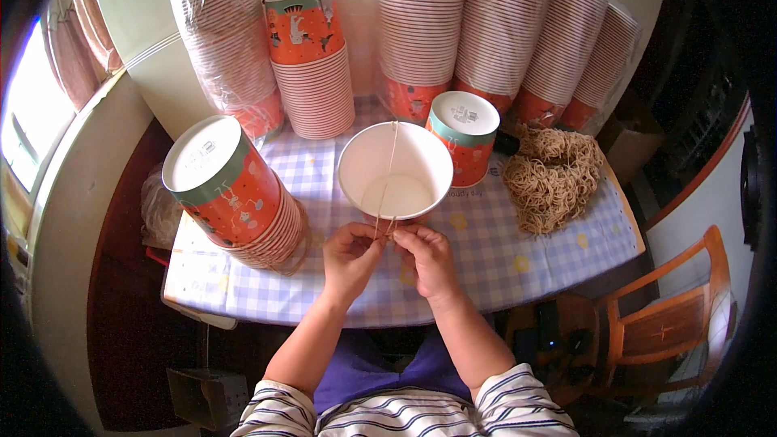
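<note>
A large paper bucket [356, 166] stands mouth up in front of me, its white inside showing. Thin tan string [393, 154] runs over its opening from the far rim to the near rim. By the near rim, my left hand [350, 257] pinches one part of the string between thumb and fingers. Close beside it, my right hand [429, 259] pinches the string too, with the fingertips almost meeting the left ones. The bucket's front wall is mostly hidden by my hands.
An upside-down bucket stack [243, 202] stands left, with loose string round its base. Behind are another stack [312, 97], plastic-wrapped stacks [421, 24] and a single upturned bucket [463, 154]. A tan string heap [554, 186] lies right on the checked tablecloth [477, 267]; a wooden chair [672, 324] stands beyond.
</note>
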`<state>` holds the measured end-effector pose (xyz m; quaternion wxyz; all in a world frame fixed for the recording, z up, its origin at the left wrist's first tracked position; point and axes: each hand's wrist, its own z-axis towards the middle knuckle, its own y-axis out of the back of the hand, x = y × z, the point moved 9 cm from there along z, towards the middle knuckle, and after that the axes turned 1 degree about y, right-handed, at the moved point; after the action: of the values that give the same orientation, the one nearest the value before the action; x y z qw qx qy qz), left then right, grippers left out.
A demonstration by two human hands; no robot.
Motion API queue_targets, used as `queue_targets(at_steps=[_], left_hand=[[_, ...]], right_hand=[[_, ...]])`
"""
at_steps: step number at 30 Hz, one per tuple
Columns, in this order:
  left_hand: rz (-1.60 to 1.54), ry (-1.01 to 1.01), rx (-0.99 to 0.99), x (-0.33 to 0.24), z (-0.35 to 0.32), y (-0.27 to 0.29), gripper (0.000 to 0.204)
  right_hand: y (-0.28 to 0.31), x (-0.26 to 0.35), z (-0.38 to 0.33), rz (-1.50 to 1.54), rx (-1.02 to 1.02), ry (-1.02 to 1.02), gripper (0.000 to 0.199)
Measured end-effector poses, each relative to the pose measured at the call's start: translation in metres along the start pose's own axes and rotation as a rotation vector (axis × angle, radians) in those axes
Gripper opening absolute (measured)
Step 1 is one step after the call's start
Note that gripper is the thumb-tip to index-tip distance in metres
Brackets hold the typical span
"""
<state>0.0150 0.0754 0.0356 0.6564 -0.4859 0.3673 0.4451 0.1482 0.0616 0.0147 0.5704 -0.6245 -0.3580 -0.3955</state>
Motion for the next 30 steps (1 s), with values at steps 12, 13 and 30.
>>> queue_targets(at_steps=[12, 13, 30], left_hand=[[0.549, -0.524, 0.025, -0.039, -0.012, -0.015, 0.019], [0.562, -0.526, 0.024, -0.042, -0.013, -0.016, 0.02], [0.644, -0.61, -0.016, -0.047, -0.017, -0.019, 0.018]], right_hand=[[0.0, -0.008, -0.004, 0.143, -0.012, -0.141, 0.01], [0.001, -0.008, -0.004, 0.125, -0.007, -0.142, 0.012], [-0.001, -0.001, -0.006, 0.084, 0.012, -0.089, 0.017]])
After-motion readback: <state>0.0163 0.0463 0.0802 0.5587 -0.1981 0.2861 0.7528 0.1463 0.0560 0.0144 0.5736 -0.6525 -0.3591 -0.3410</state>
